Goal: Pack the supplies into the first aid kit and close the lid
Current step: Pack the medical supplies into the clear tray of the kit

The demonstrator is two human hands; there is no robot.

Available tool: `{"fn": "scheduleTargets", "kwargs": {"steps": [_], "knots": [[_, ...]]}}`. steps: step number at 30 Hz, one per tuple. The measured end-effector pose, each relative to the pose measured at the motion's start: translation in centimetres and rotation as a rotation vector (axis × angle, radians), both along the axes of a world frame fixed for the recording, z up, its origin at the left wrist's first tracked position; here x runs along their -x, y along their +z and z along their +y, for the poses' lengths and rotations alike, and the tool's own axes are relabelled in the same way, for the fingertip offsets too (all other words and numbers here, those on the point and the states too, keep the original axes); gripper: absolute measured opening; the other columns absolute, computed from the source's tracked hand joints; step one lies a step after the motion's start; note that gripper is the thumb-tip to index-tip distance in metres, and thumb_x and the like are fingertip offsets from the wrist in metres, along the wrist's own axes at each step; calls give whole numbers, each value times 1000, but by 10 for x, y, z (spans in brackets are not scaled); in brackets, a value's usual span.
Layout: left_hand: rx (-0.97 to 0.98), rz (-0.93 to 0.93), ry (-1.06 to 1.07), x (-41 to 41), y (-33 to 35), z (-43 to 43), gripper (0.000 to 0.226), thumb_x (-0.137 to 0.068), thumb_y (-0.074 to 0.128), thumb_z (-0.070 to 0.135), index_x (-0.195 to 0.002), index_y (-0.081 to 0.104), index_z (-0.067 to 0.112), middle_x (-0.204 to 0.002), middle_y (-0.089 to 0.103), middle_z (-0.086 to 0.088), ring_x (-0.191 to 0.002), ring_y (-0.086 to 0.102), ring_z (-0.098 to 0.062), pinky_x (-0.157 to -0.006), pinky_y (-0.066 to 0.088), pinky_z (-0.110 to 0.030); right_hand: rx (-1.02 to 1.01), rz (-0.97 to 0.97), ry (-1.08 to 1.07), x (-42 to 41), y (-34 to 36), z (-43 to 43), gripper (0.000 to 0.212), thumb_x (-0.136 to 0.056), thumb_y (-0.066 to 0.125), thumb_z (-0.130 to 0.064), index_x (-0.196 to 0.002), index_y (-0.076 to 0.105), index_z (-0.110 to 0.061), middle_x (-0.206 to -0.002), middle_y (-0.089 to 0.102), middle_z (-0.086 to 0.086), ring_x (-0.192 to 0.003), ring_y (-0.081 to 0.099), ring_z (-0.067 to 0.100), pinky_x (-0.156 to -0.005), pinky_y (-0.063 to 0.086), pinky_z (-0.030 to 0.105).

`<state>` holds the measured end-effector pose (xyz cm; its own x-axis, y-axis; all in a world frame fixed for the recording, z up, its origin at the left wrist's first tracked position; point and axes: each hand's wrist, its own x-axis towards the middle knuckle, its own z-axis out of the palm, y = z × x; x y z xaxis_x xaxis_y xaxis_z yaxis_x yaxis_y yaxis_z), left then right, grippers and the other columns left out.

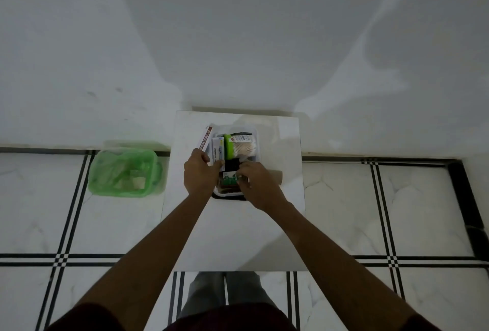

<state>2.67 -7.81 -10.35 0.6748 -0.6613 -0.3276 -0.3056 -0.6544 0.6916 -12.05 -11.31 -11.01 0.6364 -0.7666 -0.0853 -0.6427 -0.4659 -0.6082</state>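
The first aid kit [229,193], a shallow clear tray, is located at the middle of the small white table [277,224], against the wall, and is already largely filled. A cotton-swab tub [243,146] with a green cap is laid in its far end, a bandage box [218,151] is stood beside that, and a green-and-white packet [230,177] lies at the near end. A long ointment carton [205,138] is propped at the tray's far-left edge, touched by the left hand [201,175], whose fingers are curled narrowly; whether the carton is actually pinched cannot be told. The right hand [258,185] is bent over the packet with fingertips drawn close together, apparently pressing or gripping it. The cartons are judged light and stiff but crushable, and are best taken by their long edges; the tub is judged smooth and liable to roll. The green lid [124,173] rests on the floor to the left, well apart, and is not yet fitted
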Motion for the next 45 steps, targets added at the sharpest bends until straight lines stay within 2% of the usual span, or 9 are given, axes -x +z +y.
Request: {"fn": "scheduleTargets", "kwargs": {"steps": [4,10,17,21,26,32,37,40,45], "knots": [[6,11,-9,-8,-13,-2,46,-66,82,34,-80,44,11,-77,56,-8,-68,53,-25,-47,32,-26,30,23,1,1,-7,-9,6,-80,62,1,-81,68,1,-88,69,18,-81,61,30,-75,53,35],[80,77,-38,-5,-21,-7,54,-66,83,30,-101,50,5,-91,55,-6,-82,54,-19,-59,37,-19,-27,110,144,-5,-6,-12,11,-81,61,-1,-82,70,4,-83,69,21,-74,63,33,-71,57,42],[310,95,146,-24,-8,-16,31,-81,66,34,-100,58,10,-96,59,-3,-86,57,-21,-72,44,-28,43,-63,-295,23,11,-29,12,-84,57,-3,-89,68,-2,-89,68,16,-84,59,29,-72,45,31],[205,66,150,-41,-19,-23,16,-84,57,17,-94,61,5,-99,65,-15,-88,59,-25,-76,46,-33,-57,49,-382,44,2,-40,25,-83,57,2,-106,65,-3,-108,66,14,-102,58,29,-79,44,30],[33,-50,16,-56,-47,-20,28,-81,64,12,-106,59,0,-108,60,-20,-99,57,-32,-75,39,-24,-212,282,-225,44,-10,-45,42,-81,61,1,-122,56,-4,-126,58,13,-117,50,29,-93,46,38],[-68,-116,-102,-61,-64,-26,50,-77,72,19,-119,55,-2,-117,57,-24,-113,50,-37,-95,41,-43,-159,400,-187,38,-19,-47,42,-78,67,-2,-118,60,-10,-117,63,8,-106,57,28,-76,48,33],[-136,-146,-216,-58,-68,-37,36,-76,70,15,-106,60,-2,-105,56,-23,-98,54,-38,-77,46,-42,-215,457,-155,35,-25,-53,11,-77,62,-10,-88,65,-12,-87,64,5,-79,61,26,-49,31,20],[-137,-173,-231,-60,-71,-39,20,-75,67,14,-83,59,-3,-90,55,-23,-79,53,-34,-61,39,-36,-211,485,-129,37,-30,-52,12,-76,63,-14,-87,64,-14,-86,63,5,-77,59,25,-52,30,22],[-124,-177,-195,-68,-75,-35,13,-69,62,9,-72,58,-3,-76,55,-23,-68,52,-34,-56,37,-34,-226,477,-141,41,-32,-53,19,-70,69,-16,-88,63,-14,-85,61,4,-78,59,25,-58,39,26]]}}
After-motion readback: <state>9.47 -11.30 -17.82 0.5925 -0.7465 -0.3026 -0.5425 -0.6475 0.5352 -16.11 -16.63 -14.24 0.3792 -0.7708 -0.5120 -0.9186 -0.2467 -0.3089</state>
